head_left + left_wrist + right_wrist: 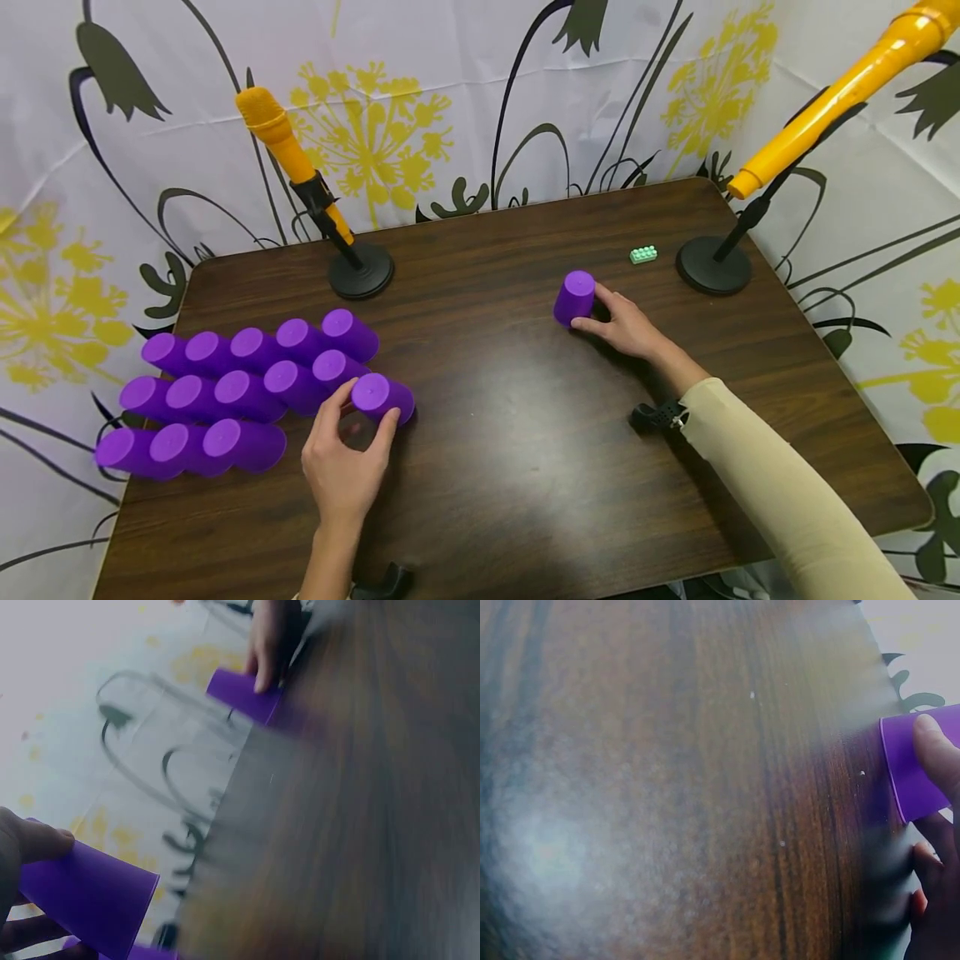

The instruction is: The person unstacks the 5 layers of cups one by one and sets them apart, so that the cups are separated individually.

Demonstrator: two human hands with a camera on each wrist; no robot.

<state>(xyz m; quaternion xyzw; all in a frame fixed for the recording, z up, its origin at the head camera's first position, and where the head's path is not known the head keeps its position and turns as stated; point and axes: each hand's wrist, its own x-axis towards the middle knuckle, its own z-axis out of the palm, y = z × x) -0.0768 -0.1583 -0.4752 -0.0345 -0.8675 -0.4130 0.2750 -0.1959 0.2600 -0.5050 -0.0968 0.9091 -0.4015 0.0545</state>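
My left hand holds an upside-down purple cup between thumb and fingers, at the right end of the grouped cups. In the left wrist view that cup shows at the lower left, with the thumb on its side. Farther right on the table, my right hand grips another upside-down purple cup from its right side. The right wrist view shows this cup at the right edge, its rim toward the tabletop. Several more purple cups stand upside down in three rows left of my left hand.
A yellow microphone on a round black stand is behind the cups. Another yellow microphone leans over its black stand at the back right. A small mint-green toy brick lies near it on the brown table.
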